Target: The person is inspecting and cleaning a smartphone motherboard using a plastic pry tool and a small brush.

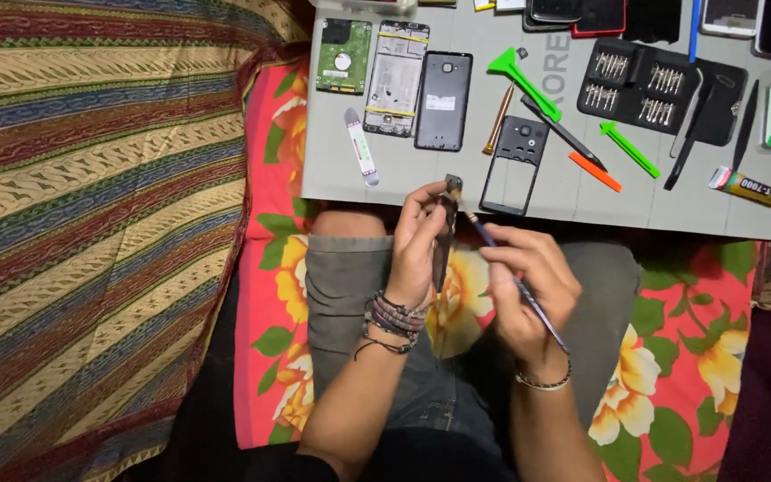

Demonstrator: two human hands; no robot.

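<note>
My left hand [417, 245] holds a small dark phone part [445, 228] upright by its edge, just off the near edge of the grey work mat [332, 170]. My right hand [528, 286] grips a thin blue-handled screwdriver [506, 268] like a pen. Its tip touches the top of the part near a small metal piece [454, 185]. Both hands hover above my lap, over grey trousers and a red floral cloth [671, 339].
On the mat lie a green circuit board [344, 56], a phone frame [395, 78], a black back cover [443, 100], a black camera frame [515, 163], green and orange pry tools [525, 85], a bit set case [640, 85] and a glue tube [751, 188]. A striped blanket [91, 223] lies left.
</note>
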